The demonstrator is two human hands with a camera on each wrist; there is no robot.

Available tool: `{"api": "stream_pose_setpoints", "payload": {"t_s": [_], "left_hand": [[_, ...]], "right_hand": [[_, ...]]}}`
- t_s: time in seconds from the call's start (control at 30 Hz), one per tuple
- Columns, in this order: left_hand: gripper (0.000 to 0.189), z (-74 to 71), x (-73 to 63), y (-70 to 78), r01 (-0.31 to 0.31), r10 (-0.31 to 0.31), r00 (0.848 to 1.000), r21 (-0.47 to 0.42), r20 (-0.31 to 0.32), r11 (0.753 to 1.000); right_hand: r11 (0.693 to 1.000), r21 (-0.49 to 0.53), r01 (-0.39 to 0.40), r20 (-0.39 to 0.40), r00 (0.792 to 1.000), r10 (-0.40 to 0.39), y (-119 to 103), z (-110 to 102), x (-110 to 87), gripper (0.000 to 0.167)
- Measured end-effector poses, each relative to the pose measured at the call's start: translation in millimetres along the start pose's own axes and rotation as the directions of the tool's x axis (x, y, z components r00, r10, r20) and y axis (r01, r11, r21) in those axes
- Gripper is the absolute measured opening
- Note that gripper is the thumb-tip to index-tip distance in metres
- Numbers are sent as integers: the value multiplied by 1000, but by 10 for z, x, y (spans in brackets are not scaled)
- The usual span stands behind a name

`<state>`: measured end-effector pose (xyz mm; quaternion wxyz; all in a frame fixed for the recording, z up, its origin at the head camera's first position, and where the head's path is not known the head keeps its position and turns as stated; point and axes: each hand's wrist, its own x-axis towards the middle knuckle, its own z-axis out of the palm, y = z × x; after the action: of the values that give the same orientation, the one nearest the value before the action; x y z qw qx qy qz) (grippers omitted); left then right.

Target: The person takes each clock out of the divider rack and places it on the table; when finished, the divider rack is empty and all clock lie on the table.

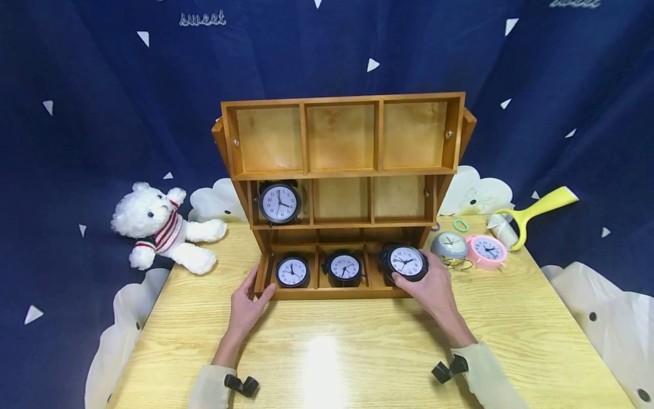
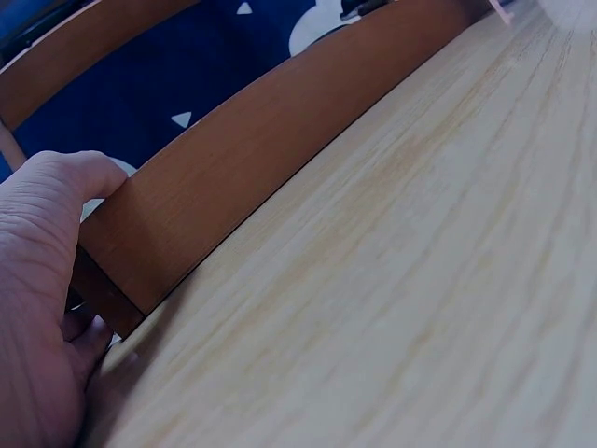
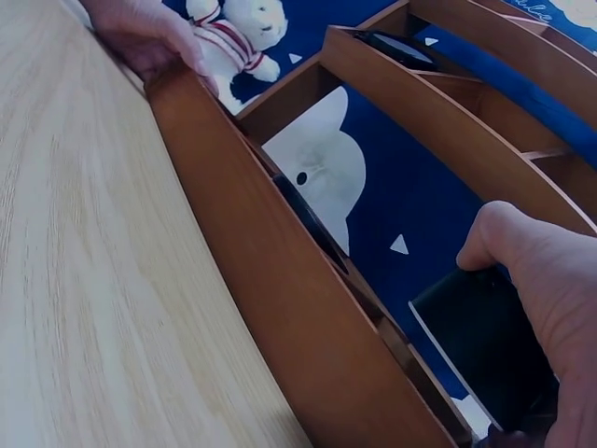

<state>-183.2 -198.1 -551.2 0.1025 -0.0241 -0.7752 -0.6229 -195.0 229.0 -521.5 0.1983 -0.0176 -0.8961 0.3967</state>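
Observation:
A wooden three-tier rack (image 1: pixel 341 293) stands on the table, each tier split into three compartments. My right hand (image 1: pixel 431 284) grips a black alarm clock (image 1: pixel 406 262) by its sides, tilted at the bottom tier's right compartment; the right wrist view shows its dark casing (image 3: pixel 485 345) above the front board. Two more black clocks sit in that tier, a left clock (image 1: pixel 292 272) and a middle clock (image 1: pixel 344 268). Another black clock (image 1: pixel 279 203) stands in the middle tier's left compartment. My left hand (image 1: pixel 246 304) holds the rack's front left corner, thumb over the board's edge (image 2: pixel 187 201).
Right of the rack are a grey-blue clock (image 1: pixel 449 245), a pink clock (image 1: pixel 487 251), a yellow-handled lint roller (image 1: pixel 541 210) and a green ring (image 1: pixel 460 225). A white teddy bear (image 1: pixel 163 227) sits at the left. A dark blue curtain (image 1: pixel 337 51) hangs behind.

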Motion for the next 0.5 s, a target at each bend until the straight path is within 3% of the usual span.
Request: {"api": "stream_pose_setpoints", "payload": {"t_s": [0.27,0.5], "left_hand": [[72,-8,4,4,4,-4,1000,9,4,1000],[71,-3,5,10,14,-14,1000,16,5,1000]], "right_hand": [[1000,-12,-2,-9,1000,2,42,-124,22,82],[998,-6,-69,-19,997,69,102,-234,18,79]]}}
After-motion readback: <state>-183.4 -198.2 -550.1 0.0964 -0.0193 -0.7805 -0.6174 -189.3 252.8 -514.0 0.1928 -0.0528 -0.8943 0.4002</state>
